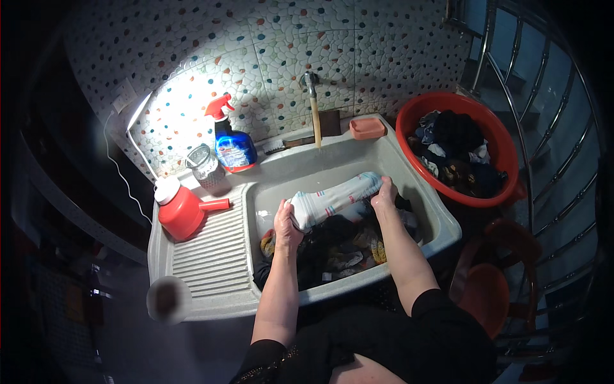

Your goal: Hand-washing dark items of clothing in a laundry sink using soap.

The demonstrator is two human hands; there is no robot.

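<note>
My left hand (287, 225) and my right hand (385, 194) grip opposite ends of a white patterned garment (338, 199), perhaps a sock. It is stretched between them over the basin of a grey laundry sink (331, 292). Small red and blue marks run along it, with pale blue at its right end. Below it, dark and multicoloured wet clothes (336, 240) fill the near part of the basin, beside shallow water (292, 185). A wall tap (314, 110) with a tan hose end points down at the basin's back edge.
A ribbed washboard (211, 261) adjoins the basin, bearing a red jug (180, 211). Behind stand a mesh cup (206, 168) and a blue spray bottle (235, 149). A soap dish (367, 128) and brush (292, 142) line the ledge. Right are a clothes-filled red tub (407, 158), red chair (484, 293) and railing (523, 158).
</note>
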